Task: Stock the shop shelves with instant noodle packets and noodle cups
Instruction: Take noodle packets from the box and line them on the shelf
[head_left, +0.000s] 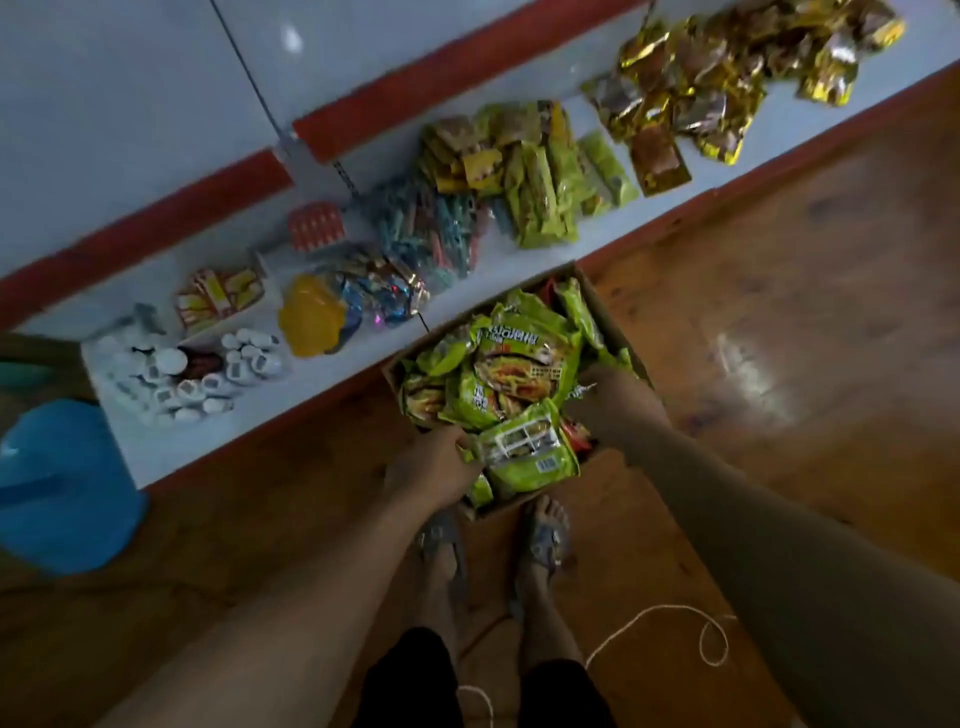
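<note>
The box (615, 322) stood on the floor (779, 260) in front of your feet, against the shelf (332, 374) edge, and was filled with green packets (519, 364). Your left hand (434, 467) was at the box's 7 o'clock corner, with its fingers curled round the left edge of the nearest packet (530, 452). Your right hand (615, 402) was at the heap's 3 o'clock side. Its fingers were buried among the packets, so you cannot tell whether they were spread or pinching. Stocked packets (545, 182) lay on the shelf at the box's 12 o'clock.
</note>
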